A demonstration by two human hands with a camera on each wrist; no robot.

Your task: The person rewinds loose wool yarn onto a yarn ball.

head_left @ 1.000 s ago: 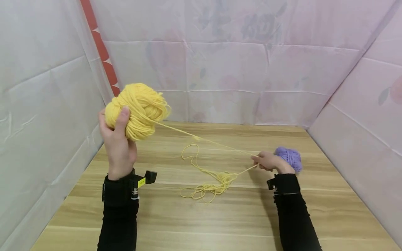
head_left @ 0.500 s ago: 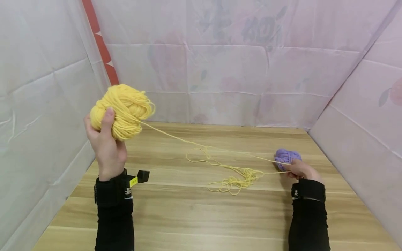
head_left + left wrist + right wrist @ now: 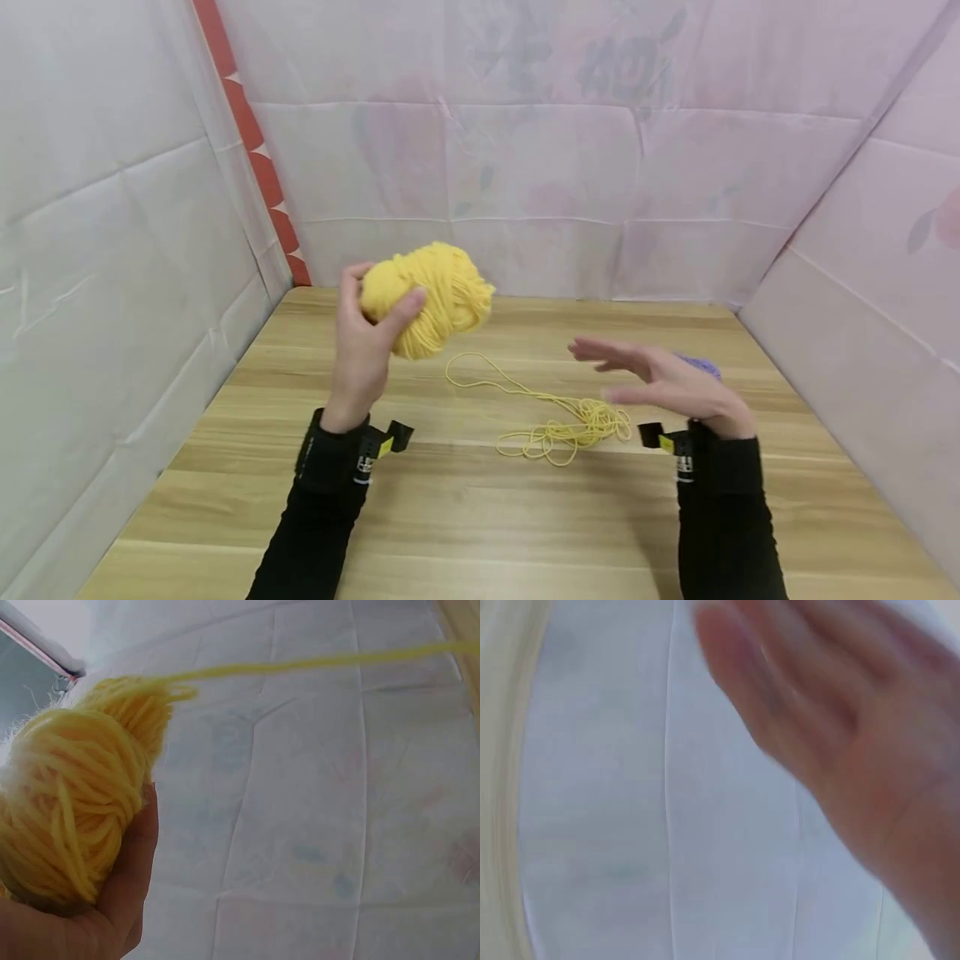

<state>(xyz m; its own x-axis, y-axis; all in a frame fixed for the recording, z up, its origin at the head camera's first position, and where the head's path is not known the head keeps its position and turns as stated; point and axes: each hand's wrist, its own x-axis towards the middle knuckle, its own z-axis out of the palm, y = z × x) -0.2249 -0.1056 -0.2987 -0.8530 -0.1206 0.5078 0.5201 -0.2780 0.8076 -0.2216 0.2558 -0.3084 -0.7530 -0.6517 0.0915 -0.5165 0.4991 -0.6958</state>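
My left hand (image 3: 363, 358) grips a ball of yellow yarn (image 3: 438, 296) above the table, the thumb across its near side. In the left wrist view a single yellow strand (image 3: 300, 667) runs off the top of the ball to the right. My right hand (image 3: 667, 383) is raised with its fingers extended and holds nothing; it is blurred in the right wrist view. Below and left of it, a loose tangle of yellow yarn (image 3: 592, 425) lies on the table, one loop trailing back leftward. Behind the right hand, a purple ball of yarn (image 3: 702, 366) is mostly hidden.
The wooden table (image 3: 480, 533) has light grain and runs back to a wall of pale floral sheeting (image 3: 540, 167). Similar sheeting closes off the left and right sides. A red strip (image 3: 251, 142) runs down the back left corner.
The right hand drew the strand rightward, dragging the tangle along, then let go, opened and rose slightly. The left hand went left, then swung right with the yellow ball.
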